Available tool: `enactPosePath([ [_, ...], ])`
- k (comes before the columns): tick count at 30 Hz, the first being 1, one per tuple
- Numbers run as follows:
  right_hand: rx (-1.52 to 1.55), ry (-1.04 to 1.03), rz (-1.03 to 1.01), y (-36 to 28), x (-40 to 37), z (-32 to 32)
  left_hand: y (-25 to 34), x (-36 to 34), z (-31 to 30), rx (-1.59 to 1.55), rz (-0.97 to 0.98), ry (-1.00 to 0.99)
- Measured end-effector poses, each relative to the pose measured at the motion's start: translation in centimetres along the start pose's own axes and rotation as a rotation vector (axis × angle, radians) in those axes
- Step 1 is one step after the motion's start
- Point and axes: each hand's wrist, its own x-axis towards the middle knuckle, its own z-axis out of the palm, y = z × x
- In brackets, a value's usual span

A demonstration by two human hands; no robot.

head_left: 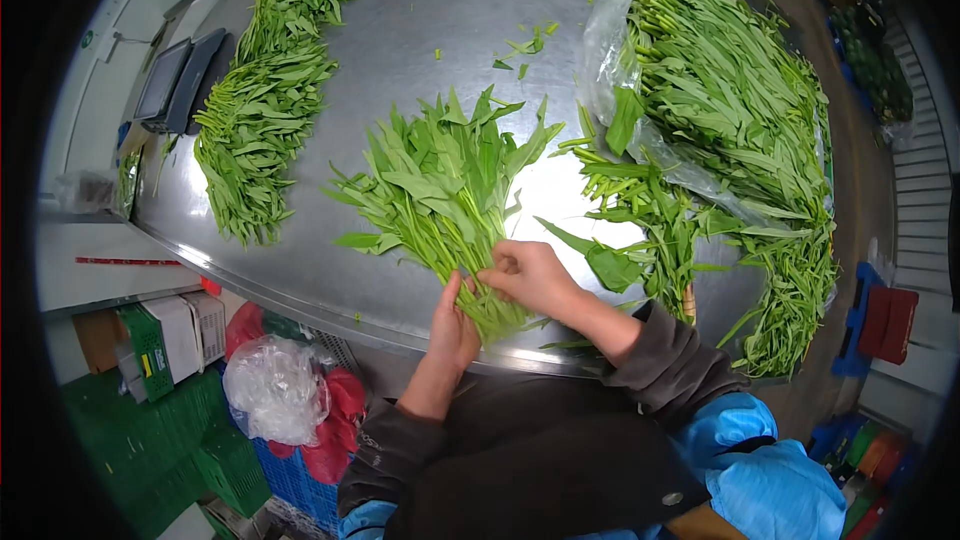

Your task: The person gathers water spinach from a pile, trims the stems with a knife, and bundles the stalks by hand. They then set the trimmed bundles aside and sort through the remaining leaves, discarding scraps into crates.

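Leafy green long-stemmed bunch (435, 185) in my left hand (455, 332), half-curled grip around the stems (492, 318), tops fanning beyond over grey metal worktop (400, 60); my right hand (538, 280) curls against it, pinch unclear!

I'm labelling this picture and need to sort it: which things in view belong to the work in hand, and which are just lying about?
Seemingly in use:
bunch of greens, touched by left hand and right hand
large heap of greens
metal table

Probably just lying about:
crumpled clear plastic
red plastic

Clr plastic (275, 390) nr grn crate (232, 465)
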Motion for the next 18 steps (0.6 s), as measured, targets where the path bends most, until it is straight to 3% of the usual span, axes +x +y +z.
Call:
enactPosePath([
  [2, 0.058, 0.07, -0.051, 0.8, -0.5, 0.6, 0.0, 0.4, 0.1, -0.063, -0.005, -0.11],
  [4, 0.118, 0.144, -0.1, 1.6, -1.2, 1.4, -0.2, 0.2, 1.8, 0.001, -0.002, -0.016],
  [6, -0.069, 0.3, -0.396, 1.7, -1.8, 2.2, -0.4, 0.2, 1.9, 0.067, 0.003, 0.078],
  [8, -0.171, 0.303, -0.447, 1.6, -2.2, 2.2, -0.9, 0.9, 0.0, -0.007, 0.013, 0.093],
  [10, -0.277, 0.317, -0.832, 1.6, -1.9, 2.1, -0.9, 1.6, -0.6, 0.037, 0.004, 0.165],
  [11, -0.274, 0.321, -0.829, 1.5, -1.8, 1.8, -0.8, 1.8, -0.5, 0.078, -0.008, 0.236],
  [16, -0.3, -0.075, -1.068, 1.1, -3.5, 2.6, 0.4, 1.1, 0.5, 0.185, -0.114, 0.157],
  [18, -0.124, -0.192, -0.965, 0.5, -5.5, 2.3, 0.2, 2.0, -0.4, 0.213, -0.065, 0.208],
])
